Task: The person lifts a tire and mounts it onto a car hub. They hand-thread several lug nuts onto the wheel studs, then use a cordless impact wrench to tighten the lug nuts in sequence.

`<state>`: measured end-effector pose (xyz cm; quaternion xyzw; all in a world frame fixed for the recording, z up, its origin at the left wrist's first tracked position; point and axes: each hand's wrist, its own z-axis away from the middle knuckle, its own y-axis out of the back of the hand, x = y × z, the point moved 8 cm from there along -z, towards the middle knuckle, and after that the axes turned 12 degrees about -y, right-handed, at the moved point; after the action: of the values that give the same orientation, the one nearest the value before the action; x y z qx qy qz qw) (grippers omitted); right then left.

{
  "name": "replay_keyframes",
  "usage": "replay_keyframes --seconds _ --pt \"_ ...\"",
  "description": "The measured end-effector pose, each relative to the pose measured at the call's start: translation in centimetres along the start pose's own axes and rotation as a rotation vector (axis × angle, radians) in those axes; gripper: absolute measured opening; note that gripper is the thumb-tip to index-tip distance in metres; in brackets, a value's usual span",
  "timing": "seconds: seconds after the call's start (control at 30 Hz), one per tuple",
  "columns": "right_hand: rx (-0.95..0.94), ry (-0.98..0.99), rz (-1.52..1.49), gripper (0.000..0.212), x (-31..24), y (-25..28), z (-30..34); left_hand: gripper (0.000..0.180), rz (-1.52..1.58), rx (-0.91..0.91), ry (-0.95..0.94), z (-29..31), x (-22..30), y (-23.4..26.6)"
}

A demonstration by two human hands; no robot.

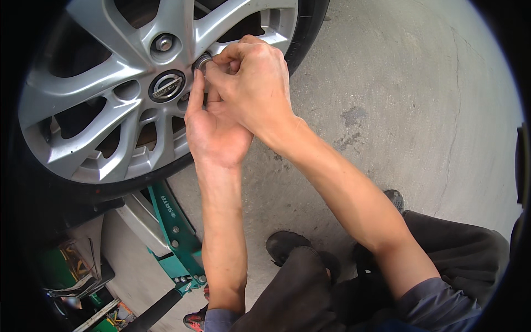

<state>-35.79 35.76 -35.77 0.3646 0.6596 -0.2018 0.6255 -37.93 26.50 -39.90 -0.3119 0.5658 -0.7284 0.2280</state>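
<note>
A silver alloy wheel (91,91) with a black tyre stands at the upper left. My right hand (259,80) is closed, its thumb and fingers pinching a short round metal piece, like a wheel nut or socket (203,61), at a bolt hole right of the centre cap (167,86). Below it, my left hand (218,135) is turned palm up with the thumb stretched toward that piece. Its other fingers are partly hidden behind my right hand. Another wheel nut (164,42) sits in the hole above the cap.
A green floor jack (171,221) with a black handle (157,310) is below the wheel. Boxes with green and yellow parts (72,265) lie at the lower left. Dark shoes (287,246) and trousered legs are at the bottom on the concrete floor (381,127).
</note>
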Motion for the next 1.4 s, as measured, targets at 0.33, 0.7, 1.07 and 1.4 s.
replay_keyframes --seconds 0.33,0.7,1.07,1.4 --pt "0.092 0.237 0.192 0.014 -1.4 0.3 0.8 0.037 -0.232 0.364 -0.188 0.0 0.5 0.9" --pt "0.201 0.298 0.253 0.011 -2.2 1.2 1.4 0.048 -0.128 0.242 -0.067 0.2 2.0 2.5" --pt "0.04 0.132 0.17 0.012 -0.1 0.1 0.5 0.049 -0.18 0.24 -0.085 0.9 0.4 1.1" --pt "0.153 0.362 0.151 0.013 -2.0 0.8 1.2 0.045 -0.157 0.292 -0.066 -0.4 2.0 1.6"
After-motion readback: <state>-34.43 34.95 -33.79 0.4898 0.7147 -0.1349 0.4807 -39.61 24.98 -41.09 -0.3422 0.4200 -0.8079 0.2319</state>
